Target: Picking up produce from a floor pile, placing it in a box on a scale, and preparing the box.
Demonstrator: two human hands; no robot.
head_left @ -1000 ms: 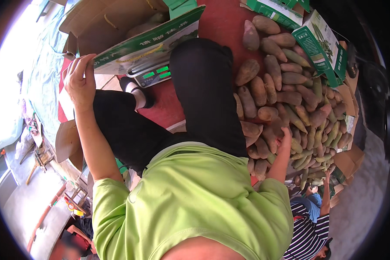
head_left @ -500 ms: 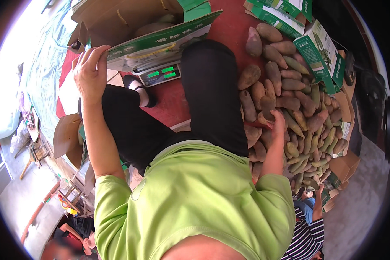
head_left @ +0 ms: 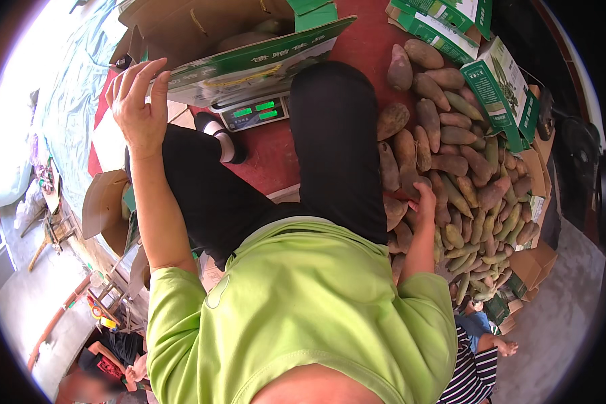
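Note:
My left hand (head_left: 139, 108) is at the left corner of an upright green and white carton (head_left: 249, 71), fingers stretched out and apart, the tips against or close to its edge. Inside the carton lie some brown roots, partly hidden by its front wall. Beneath it is a scale (head_left: 254, 113) with lit green displays. To the right of my knee, my right hand (head_left: 423, 198) has its fingers curled round a brown sweet potato (head_left: 411, 182) at the near side of a large heap of sweet potatoes (head_left: 461, 165). The palm side is hidden.
Green and white cartons (head_left: 498, 87) stand beyond the heap at the right. An open brown carton (head_left: 104, 209) is at my left. Another person in a striped shirt (head_left: 470, 370) is behind the heap; a second person (head_left: 111, 363) shows at lower left. Red floor covering (head_left: 266, 151) runs between my legs.
My right hand has drawn slightly toward me with the sweet potato. My left hand's fingers have spread and lifted a little at the carton edge. The whole view has shifted slightly.

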